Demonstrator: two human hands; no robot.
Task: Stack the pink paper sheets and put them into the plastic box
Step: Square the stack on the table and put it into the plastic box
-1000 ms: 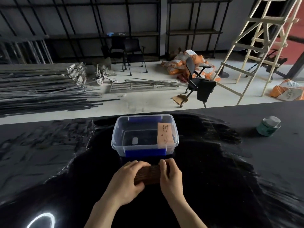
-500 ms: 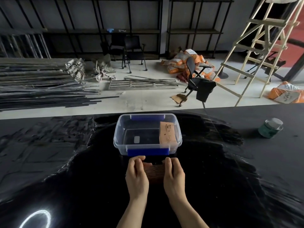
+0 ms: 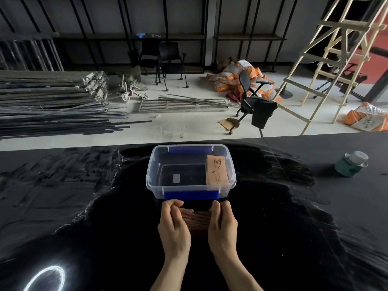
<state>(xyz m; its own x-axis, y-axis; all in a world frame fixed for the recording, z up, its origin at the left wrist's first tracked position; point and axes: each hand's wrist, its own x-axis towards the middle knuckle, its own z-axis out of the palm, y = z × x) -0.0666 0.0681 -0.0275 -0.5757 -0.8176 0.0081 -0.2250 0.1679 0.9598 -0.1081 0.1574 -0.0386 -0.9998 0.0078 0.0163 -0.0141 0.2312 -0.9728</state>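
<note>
A stack of pink paper sheets (image 3: 197,222) stands on edge on the black table, just in front of the plastic box. My left hand (image 3: 173,227) presses its left end and my right hand (image 3: 222,226) its right end, so both hands grip the stack between them. The clear plastic box (image 3: 156,164) with blue clips sits directly behind, open on top. Inside it, one bundle of pink sheets (image 3: 216,170) leans against the right wall.
A green tin with a lid (image 3: 351,163) stands on the table at the far right. The table's far edge (image 3: 84,147) runs just behind the box. Beyond it lie metal bars, chairs, sacks and a wooden ladder on the floor.
My hands turned from gripping the stack flat to squeezing it from both ends, and the stack moved a little forward toward the box.
</note>
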